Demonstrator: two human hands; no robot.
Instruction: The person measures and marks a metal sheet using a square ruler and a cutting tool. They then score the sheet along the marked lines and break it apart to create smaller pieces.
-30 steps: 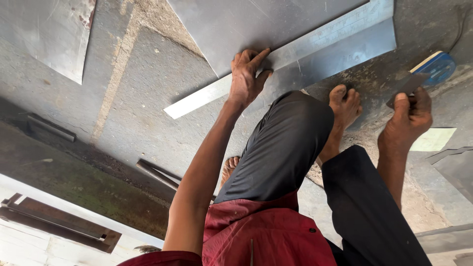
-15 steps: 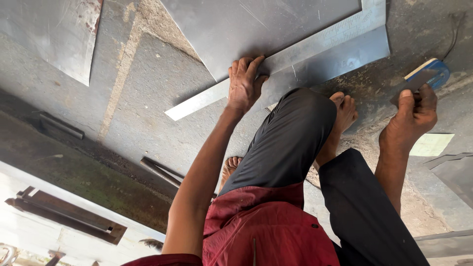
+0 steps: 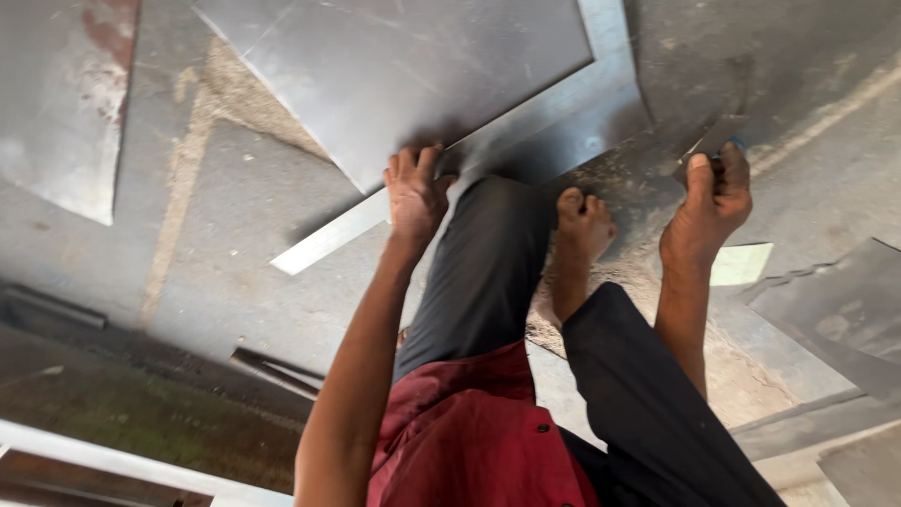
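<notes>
Pressing down flat, fingers spread, the left hand (image 3: 416,192) on the strip (image 3: 526,141), a long pale metal band across the floor (image 3: 235,253); nothing gripped, only held down under palm and fingertips. Lying slantwise, that strip, from a free end toward the left of the floor up to a corner far right, where a second leg turns toward the far edge. Just beyond the fingertips, resting on the strip, the sheet (image 3: 404,66), a large grey metal plate with its near corner right at the hand.

Closed tight, the right hand (image 3: 709,202), well apart toward the right side of the floor, wrapped round a tool (image 3: 718,141) with thumb on top; only a dark flat end and a speck of blue visible past the fingers, kind of tool impossible to tell. Resting on the floor beside that wrist, a pale green slip (image 3: 741,263).

Planted between the two hands, a bare foot (image 3: 582,225), toes close to the strip's edge, dark trouser knee just left of it.

Farther out: another grey plate (image 3: 56,103) at the far left of the floor, more dark metal offcuts (image 3: 835,310) at the right, a dark bar (image 3: 272,371) near the left.
</notes>
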